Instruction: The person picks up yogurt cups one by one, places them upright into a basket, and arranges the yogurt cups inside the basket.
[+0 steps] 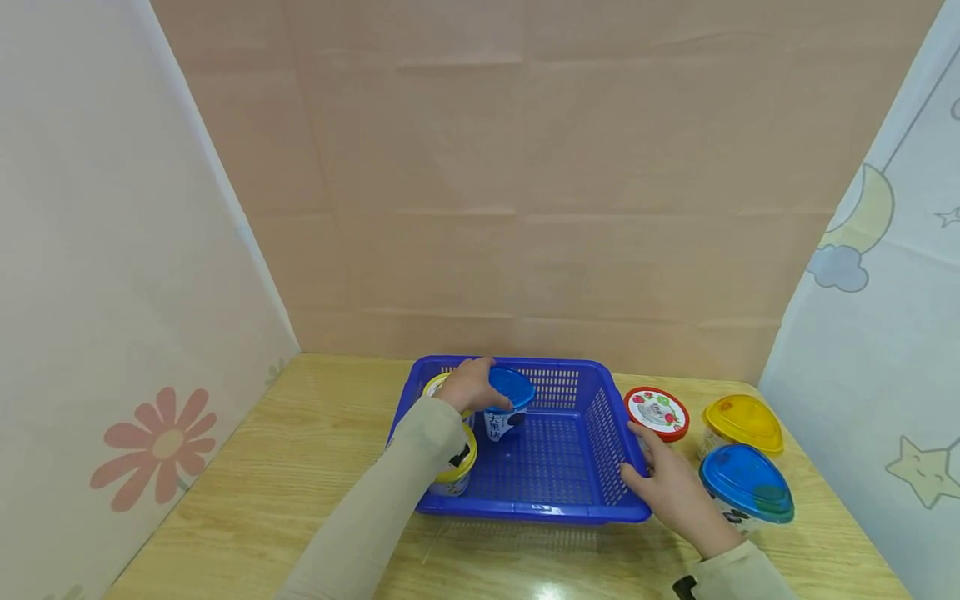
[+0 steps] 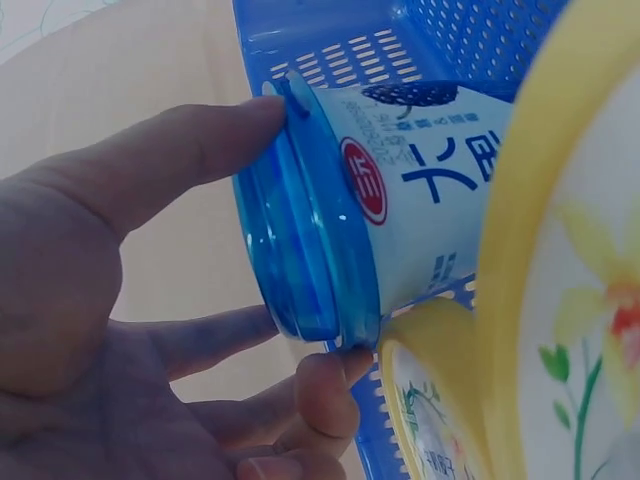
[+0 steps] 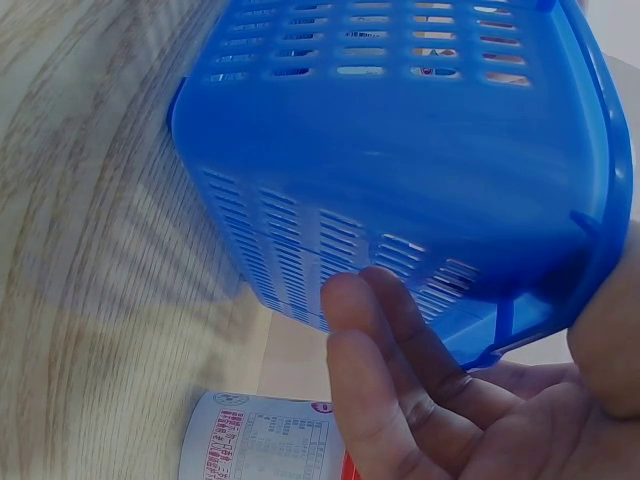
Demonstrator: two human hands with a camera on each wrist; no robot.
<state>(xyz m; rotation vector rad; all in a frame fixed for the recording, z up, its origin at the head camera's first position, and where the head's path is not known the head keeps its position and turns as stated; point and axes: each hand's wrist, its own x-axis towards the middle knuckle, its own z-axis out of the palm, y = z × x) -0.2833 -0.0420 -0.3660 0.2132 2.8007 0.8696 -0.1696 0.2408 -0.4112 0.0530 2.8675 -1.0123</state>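
Inside a blue plastic basket (image 1: pixel 545 512) my left hand (image 1: pixel 468 385) pinches a blue-lidded yogurt cup (image 1: pixel 504 423) by its lid. The left wrist view shows the thumb on one side of the blue lid (image 2: pixel 310 215) and fingertips on the other. Beside it in the basket stand yellow-lidded cups (image 1: pixel 452 483), partly covered by the left hand and sleeve. My right hand (image 1: pixel 675 492) grips the basket's right rim, thumb over the edge. In the right wrist view its fingers lie along the outer side of the perforated wall (image 3: pixel 400 150).
Right of the basket, on the wooden table (image 1: pixel 247 475), stand a red-lidded cup (image 1: pixel 657 412), a yellow-lidded cup (image 1: pixel 744 422) and another blue-lidded cup (image 1: pixel 746 483). A brown-papered wall (image 1: pixel 525 208) rises behind, with patterned white panels (image 1: pixel 150 292) at both sides.
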